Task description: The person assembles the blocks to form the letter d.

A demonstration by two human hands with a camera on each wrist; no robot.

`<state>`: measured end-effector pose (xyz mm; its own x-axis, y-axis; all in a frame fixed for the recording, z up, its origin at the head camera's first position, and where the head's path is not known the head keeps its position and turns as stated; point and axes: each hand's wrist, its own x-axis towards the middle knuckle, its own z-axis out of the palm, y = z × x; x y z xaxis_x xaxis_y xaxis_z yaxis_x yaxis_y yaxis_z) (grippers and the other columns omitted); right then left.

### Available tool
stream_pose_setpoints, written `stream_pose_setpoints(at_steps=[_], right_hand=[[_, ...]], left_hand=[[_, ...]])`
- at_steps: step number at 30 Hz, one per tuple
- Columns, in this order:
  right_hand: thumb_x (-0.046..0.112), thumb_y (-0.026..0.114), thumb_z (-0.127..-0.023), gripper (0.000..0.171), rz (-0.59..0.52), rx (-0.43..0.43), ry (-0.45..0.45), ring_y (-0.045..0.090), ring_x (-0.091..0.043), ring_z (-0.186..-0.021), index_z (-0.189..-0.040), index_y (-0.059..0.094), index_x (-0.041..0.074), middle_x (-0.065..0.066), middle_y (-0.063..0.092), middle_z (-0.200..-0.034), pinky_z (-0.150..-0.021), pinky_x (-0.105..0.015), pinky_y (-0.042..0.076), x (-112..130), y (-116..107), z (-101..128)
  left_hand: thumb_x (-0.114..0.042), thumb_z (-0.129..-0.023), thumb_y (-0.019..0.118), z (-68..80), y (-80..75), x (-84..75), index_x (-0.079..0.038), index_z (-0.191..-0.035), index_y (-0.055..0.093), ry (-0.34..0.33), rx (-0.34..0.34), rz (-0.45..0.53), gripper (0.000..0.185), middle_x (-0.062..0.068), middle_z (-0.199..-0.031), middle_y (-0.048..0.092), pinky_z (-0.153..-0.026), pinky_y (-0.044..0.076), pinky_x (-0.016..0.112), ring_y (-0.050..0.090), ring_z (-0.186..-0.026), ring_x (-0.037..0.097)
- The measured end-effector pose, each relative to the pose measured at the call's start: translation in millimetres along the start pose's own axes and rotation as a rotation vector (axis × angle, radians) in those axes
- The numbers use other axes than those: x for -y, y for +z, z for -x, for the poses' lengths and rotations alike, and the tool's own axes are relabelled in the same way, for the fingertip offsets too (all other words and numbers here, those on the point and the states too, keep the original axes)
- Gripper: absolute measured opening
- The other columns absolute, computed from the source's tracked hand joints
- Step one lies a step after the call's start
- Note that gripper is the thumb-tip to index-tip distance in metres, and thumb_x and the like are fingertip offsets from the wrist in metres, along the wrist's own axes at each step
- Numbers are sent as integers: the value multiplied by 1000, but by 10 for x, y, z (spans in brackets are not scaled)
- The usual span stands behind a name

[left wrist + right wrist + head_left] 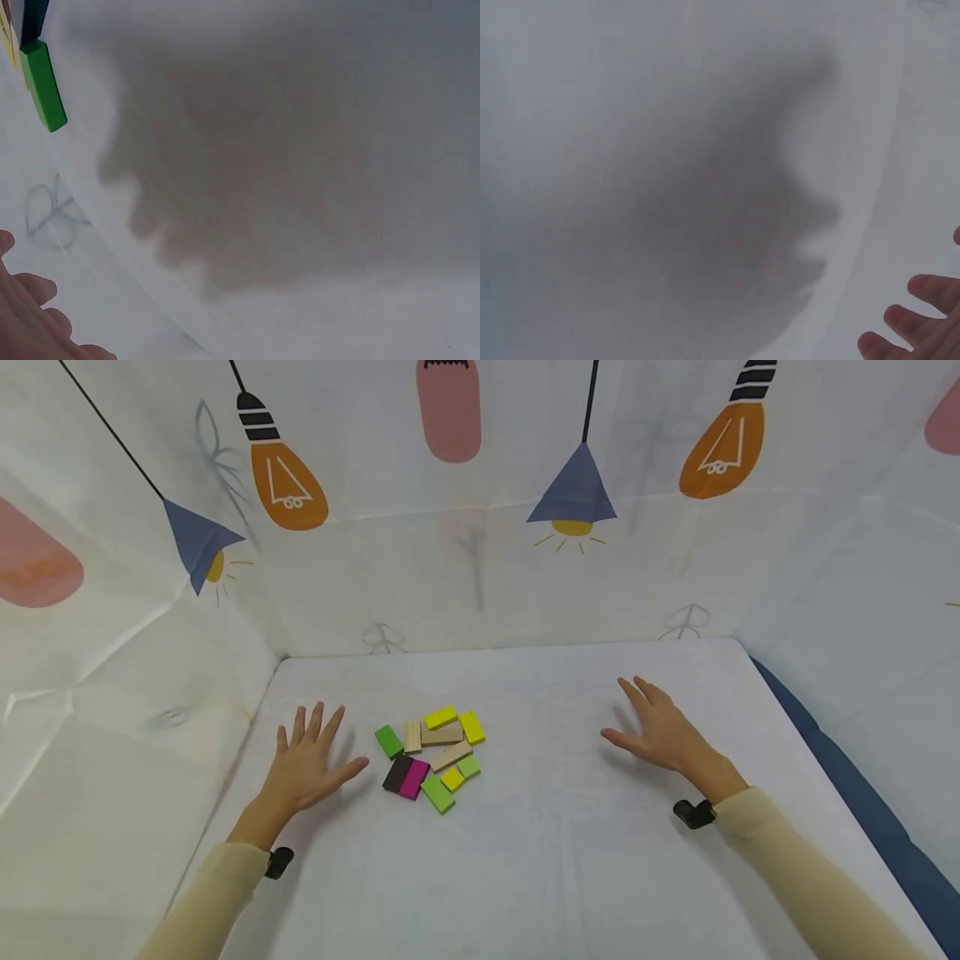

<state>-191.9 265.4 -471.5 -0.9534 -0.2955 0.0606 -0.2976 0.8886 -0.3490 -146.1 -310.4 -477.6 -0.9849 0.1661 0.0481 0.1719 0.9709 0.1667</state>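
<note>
In the head view a loose cluster of small rectangular blocks lies left of the table's middle: a dark green block (389,742), plain wooden blocks (442,737), yellow blocks (472,727), light green blocks (438,794), a black block (398,773) and a magenta block (415,778). My left hand (303,772) hovers to their left, fingers spread, holding nothing. Its wrist view catches the green block (45,86) at the upper left and fingertips (37,287) at the lower left. Well to the right of the blocks, my right hand (660,731) is held above the table, fingers extended and holding nothing.
The blocks lie on a white table (555,868) with rounded far corners. Behind and beside it hangs a pale sheet (487,585) printed with lamps and bulbs. Dark blue fabric (847,777) runs along the right edge. Each wrist bears a small black device (693,814).
</note>
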Motion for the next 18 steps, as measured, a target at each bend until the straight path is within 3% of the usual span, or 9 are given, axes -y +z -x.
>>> stream_pose_setpoints(at_steps=[10, 18], right_hand=[[54, 71, -80, 94, -164, 60, -208, 35, -44, -135, -152, 27, 10, -23, 35, -149, -104, -61, 35, 525, 375, -91], [56, 68, -82, 88, -213, 151, -234, 38, -34, -136, -151, 30, 17, -12, 38, -149, -105, -54, 39, 953, 564, -209]], left_hand=[[-76, -81, 49, 102, 91, -230, -28, -156, 10, 27, -7, 49, 97, 16, -162, 10, -110, 11, 69, 3, -147, 43], [-76, -81, 50, 184, 189, -429, -28, -156, 14, 23, -5, 98, 96, 16, -160, 19, -111, 15, 67, 6, -147, 42]])
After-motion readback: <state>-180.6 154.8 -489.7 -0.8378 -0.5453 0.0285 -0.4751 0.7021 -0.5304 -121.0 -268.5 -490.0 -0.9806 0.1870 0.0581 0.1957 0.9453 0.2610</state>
